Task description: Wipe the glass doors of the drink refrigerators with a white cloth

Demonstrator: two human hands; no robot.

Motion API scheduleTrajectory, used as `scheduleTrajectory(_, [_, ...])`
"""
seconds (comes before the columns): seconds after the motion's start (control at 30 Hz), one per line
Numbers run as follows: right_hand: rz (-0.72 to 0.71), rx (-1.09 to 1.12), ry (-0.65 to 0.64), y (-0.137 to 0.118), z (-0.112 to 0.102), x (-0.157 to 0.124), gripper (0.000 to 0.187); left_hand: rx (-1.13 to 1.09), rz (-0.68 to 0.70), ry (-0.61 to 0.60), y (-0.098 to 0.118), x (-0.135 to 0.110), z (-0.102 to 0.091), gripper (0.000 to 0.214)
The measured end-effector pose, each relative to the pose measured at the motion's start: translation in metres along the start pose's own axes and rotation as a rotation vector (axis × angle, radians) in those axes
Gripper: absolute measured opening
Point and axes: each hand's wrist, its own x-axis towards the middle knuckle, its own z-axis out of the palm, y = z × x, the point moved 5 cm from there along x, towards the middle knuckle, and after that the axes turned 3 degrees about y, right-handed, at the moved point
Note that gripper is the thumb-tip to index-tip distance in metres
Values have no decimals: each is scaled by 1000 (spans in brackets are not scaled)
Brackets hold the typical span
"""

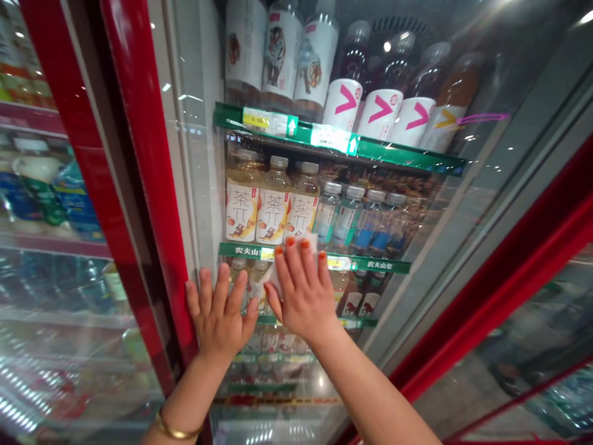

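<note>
While a white cloth point(290, 266) sits pressed flat under the right hand point(301, 292), its top edge shows above the fingertips and a corner sticks out toward the left. It lies against the outer face of a glass cooler door point(194, 185), roughly level with a green shelf-edge strip point(382, 266) printed with Chinese characters. The right hand is open, fingers extended and slightly spread, and holds the cloth only by pressing it to the glass; its orange-painted fingernails point(290, 242) rest at the cloth's upper part. Just beside it, the left hand point(218, 312) is also open, its spread fingers and palm flat on the glass with nothing in them. A gold bangle point(173, 426) circles the left wrist.

Behind the glass, three tea bottles with orange-and-white labels point(241, 210) and a row of clear water bottles with blue labels point(356, 225) stand on the shelf directly above that strip. Higher up, above a second green shelf edge point(407, 156), stand bottles with pink chevron labels point(380, 114) and white illustrated bottles point(281, 55). A red door frame point(148, 154) runs up the left side of the door, and a neighbouring glass door with more bottles point(41, 204) lies beyond it.
</note>
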Motion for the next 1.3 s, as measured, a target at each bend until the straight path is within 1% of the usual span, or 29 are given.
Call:
scheduleTrajectory(0.03, [-82, -10, -28, -7, 1, -12, 95, -1, -11, -2, 0, 0, 0, 97])
scheduleTrajectory(0.07, [-101, -38, -32, -3, -1, -25, 94, -3, -16, -4, 0, 0, 0, 96])
scheduleTrajectory(0.13, [33, -109, 14, 31, -14, -36, 94, -14, -3, 3, 3, 1, 0, 95])
scheduleTrajectory(0.2, [247, -157, 85, 71, -29, -22, 93, -22, 14, 24, 6, 4, -1, 94])
scheduleTrajectory(0.23, [323, -172, 119, 82, -33, -7, 91, -23, 19, 42, 7, 6, -2, 93])
scheduleTrajectory(0.27, [359, -183, 159, 84, -34, 9, 90, -24, 23, 60, 7, 7, -3, 91])
scheduleTrajectory(0.3, [342, -189, 188, 76, -33, 25, 91, -25, 26, 74, 7, 8, -4, 89])
scheduleTrajectory(0.33, [272, -188, 186, 60, -29, 37, 93, -29, 29, 85, 7, 9, -4, 87])
scheduleTrajectory(0.4, [21, -165, 108, 20, -17, 41, 94, -40, 26, 95, 7, 9, -5, 87])
scheduleTrajectory(0.47, [-218, -144, 14, -5, -9, 19, 92, -40, 17, 93, 6, 9, -5, 89])
scheduleTrajectory(0.5, [-272, -146, -14, -2, -11, 4, 89, -40, 11, 91, 6, 9, -4, 89])
scheduleTrajectory(0.53, [-262, -156, -25, 11, -15, -9, 87, -42, 8, 86, 6, 9, -4, 88])
scheduleTrajectory(0.6, [-67, -194, -1, 58, -30, -15, 85, -48, 9, 83, 8, 10, -4, 87])
scheduleTrajectory(0.67, [208, -235, 76, 102, -44, 2, 84, -51, 13, 92, 9, 11, -4, 87])
scheduleTrajectory(0.7, [319, -251, 121, 111, -48, 15, 84, -52, 16, 99, 9, 11, -5, 88])
scheduleTrajectory(0.73, [390, -263, 164, 109, -48, 28, 84, -54, 20, 106, 9, 12, -6, 88])
scheduleTrajectory(0.77, [403, -265, 178, 95, -44, 39, 85, -57, 24, 108, 8, 12, -6, 89])
scheduleTrajectory(0.8, [352, -254, 175, 72, -36, 47, 87, -62, 31, 105, 7, 12, -7, 89])
scheduleTrajectory(0.87, [136, -193, 109, 18, -15, 44, 91, -76, 46, 89, 5, 12, -7, 87])
scheduleTrajectory(0.9, [7, -158, 87, -5, -6, 32, 91, -79, 51, 83, 4, 11, -7, 87])
scheduleTrajectory(0.93, [-72, -141, 71, -18, -1, 14, 89, -81, 54, 80, 3, 11, -6, 88])
scheduleTrajectory(0.97, [-59, -141, 58, -17, 1, -6, 88, -81, 56, 80, 3, 10, -6, 89])
scheduleTrajectory(1.0, [0, -152, 55, -5, -1, -26, 87, -80, 57, 81, 2, 10, -6, 91])
scheduleTrajectory(1.07, [253, -191, 83, 42, -14, -53, 86, -79, 62, 86, 4, 10, -6, 93])
scheduleTrajectory(1.13, [522, -222, 164, 86, -28, -56, 85, -84, 61, 100, 5, 10, -5, 93])
scheduleTrajectory(1.17, [603, -224, 206, 95, -32, -49, 84, -84, 58, 105, 5, 10, -5, 92])
scheduleTrajectory(1.2, [629, -214, 235, 93, -32, -39, 84, -82, 54, 107, 5, 10, -5, 93])
scheduleTrajectory(1.23, [599, -195, 241, 81, -30, -28, 85, -79, 56, 102, 4, 10, -5, 94])
scheduleTrajectory(1.3, [428, -143, 191, 41, -18, -15, 88, -71, 75, 88, 1, 9, -6, 97])
